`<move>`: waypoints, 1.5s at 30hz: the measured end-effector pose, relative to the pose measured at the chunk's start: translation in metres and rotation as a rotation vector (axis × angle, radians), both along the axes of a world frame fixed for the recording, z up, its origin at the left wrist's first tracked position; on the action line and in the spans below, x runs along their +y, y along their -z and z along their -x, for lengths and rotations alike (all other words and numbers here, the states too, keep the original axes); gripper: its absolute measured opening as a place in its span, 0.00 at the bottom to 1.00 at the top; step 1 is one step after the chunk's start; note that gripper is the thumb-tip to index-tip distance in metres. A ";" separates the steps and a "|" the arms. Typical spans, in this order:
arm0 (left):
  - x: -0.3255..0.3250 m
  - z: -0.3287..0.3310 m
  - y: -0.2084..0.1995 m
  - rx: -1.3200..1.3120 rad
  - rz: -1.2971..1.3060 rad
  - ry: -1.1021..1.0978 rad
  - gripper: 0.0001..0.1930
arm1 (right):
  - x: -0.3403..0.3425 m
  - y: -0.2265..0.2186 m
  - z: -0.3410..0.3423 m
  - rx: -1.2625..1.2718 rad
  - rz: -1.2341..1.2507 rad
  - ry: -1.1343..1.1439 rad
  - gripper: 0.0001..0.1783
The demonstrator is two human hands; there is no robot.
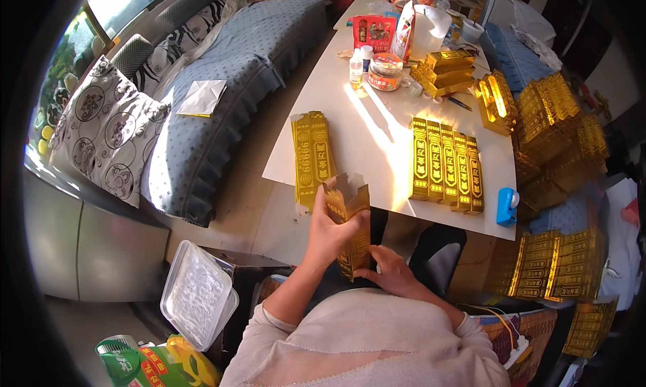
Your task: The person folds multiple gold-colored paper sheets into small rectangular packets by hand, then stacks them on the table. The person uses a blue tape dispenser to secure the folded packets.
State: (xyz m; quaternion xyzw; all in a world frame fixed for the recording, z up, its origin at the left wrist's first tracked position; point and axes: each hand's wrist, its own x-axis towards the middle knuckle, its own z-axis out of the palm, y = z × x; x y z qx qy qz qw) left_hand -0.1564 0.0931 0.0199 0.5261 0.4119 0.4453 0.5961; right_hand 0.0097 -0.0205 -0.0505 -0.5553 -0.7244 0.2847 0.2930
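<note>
My left hand (328,237) is wrapped round a gold cardboard box (352,256), held upright over my lap at the table's near edge. Its top flaps stand open and spread. Low on the same box, the thumb and fingers of my right hand (396,274) close on its bottom end. Just beyond my left hand lies a stack of flat gold cartons (312,151), overhanging the table's left edge. To the right, a row of several formed gold boxes (444,165) lies side by side on the white table (363,145).
A blue dispenser (507,206) stands at the table's near right corner. Farther back are a jar (385,72), bottles (356,69), a red pouch (374,33) and stacked gold boxes (444,73). More gold boxes (548,118) pile up at right. A plastic tub (195,289) sits at lower left.
</note>
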 end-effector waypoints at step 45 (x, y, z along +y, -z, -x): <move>-0.026 0.023 -0.036 -0.167 0.172 0.357 0.38 | 0.017 -0.027 0.014 0.781 0.126 -0.075 0.27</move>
